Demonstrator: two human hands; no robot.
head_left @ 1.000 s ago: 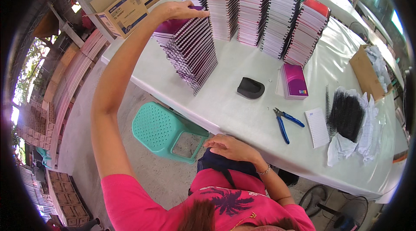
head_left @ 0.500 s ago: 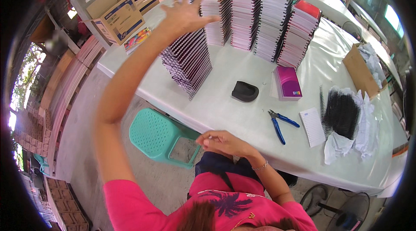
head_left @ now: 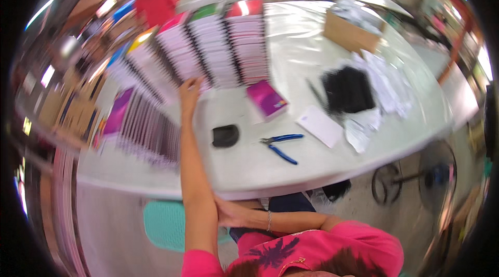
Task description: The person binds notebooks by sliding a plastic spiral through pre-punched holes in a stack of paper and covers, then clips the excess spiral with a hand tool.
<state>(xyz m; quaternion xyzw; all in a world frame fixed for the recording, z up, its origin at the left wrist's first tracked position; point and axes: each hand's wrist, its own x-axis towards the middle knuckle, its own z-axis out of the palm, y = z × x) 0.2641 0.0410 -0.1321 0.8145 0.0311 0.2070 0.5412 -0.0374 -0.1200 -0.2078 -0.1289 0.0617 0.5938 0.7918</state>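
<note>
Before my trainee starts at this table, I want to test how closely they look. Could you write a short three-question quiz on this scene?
1. True or false: the blue-handled cutters on the white table lie with their handles pressed together.
2. Which cover colour tops the stack directly right of the green-topped spiral notebook stack? A: yellow. B: red. C: blue.
3. Which of the person's hands is nearer that green-topped stack?

Key:
1. False; the handles are spread apart.
2. B.
3. The left hand; the right hand is by the left forearm.
</note>
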